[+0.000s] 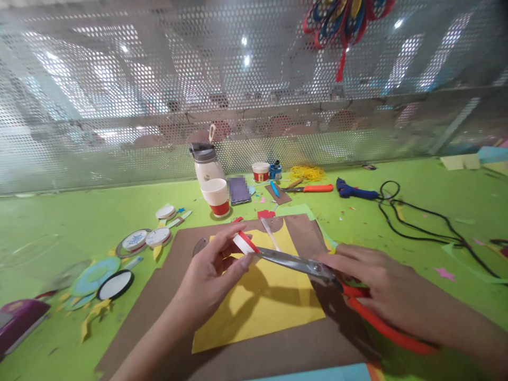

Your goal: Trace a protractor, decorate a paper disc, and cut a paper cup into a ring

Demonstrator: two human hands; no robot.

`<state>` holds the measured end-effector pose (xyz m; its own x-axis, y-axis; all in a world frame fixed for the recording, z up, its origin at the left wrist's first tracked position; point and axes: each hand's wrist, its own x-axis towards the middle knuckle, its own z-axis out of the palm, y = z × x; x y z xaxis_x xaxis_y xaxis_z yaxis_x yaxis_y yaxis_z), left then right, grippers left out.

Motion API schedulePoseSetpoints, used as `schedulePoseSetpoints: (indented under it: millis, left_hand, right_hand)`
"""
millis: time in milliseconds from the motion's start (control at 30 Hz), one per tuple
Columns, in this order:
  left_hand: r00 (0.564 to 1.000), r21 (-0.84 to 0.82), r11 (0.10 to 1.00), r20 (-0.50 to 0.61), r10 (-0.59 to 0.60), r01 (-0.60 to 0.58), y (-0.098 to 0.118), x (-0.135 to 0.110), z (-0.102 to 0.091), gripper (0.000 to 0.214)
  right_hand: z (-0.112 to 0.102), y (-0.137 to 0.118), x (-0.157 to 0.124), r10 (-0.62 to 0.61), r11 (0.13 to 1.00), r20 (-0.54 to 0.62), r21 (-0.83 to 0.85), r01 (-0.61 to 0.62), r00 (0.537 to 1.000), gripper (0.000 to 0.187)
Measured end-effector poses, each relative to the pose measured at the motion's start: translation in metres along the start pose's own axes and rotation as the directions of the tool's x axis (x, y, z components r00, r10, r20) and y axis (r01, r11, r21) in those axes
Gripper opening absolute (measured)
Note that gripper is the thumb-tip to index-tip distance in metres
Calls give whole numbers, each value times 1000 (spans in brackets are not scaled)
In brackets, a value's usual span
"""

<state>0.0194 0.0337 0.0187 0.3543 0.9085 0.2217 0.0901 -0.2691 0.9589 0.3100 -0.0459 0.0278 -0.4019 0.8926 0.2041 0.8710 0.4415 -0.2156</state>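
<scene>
Between the thumb and fingers of my left hand [216, 272] is a small white paper cup piece with a red edge [245, 244]. My right hand [377, 288] grips the scissors [297, 262] by their red-orange handles. The scissor blades point left, and their tips meet the cup piece near my left thumb. Whether the blades have the paper between them I cannot tell. Below both hands lies a yellow paper sheet [254, 317] on a brown board [159, 307].
A paper cup [216, 197], bottle [208, 169] and phone [239, 190] stand or lie behind the board. A blue glue gun [357, 190] with a black cord [416, 222] is at right. Round paper crafts [135, 239] and a purple object [19, 323] are at left. A perforated metal screen [159, 106] rises behind.
</scene>
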Motion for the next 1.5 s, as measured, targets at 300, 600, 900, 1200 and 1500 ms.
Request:
schedulePoseSetpoints:
  millis: [300, 600, 900, 1200, 1500]
  left_hand:
    - [999, -108, 994, 42, -12, 17, 3, -4, 3, 41]
    - [995, -106, 994, 100, 13, -2, 10, -4, 2, 38]
    - [996, -74, 997, 84, -11, 17, 12, -5, 4, 39]
    - [997, -101, 995, 78, 21, -13, 14, -9, 7, 35]
    - [997, -66, 997, 74, 30, -26, 15, -8, 7, 35]
  right_hand:
    - [0, 0, -2, -5, 994, 34, 107, 1, 999, 53]
    - [-1, 0, -5, 27, 988, 78, 149, -38, 997, 56]
    - [-1, 0, -5, 28, 987, 96, 156, -42, 995, 61]
    - [4, 3, -4, 42, 977, 118, 201, -65, 992, 61]
    - [5, 5, -1, 25, 973, 82, 226, -44, 996, 57]
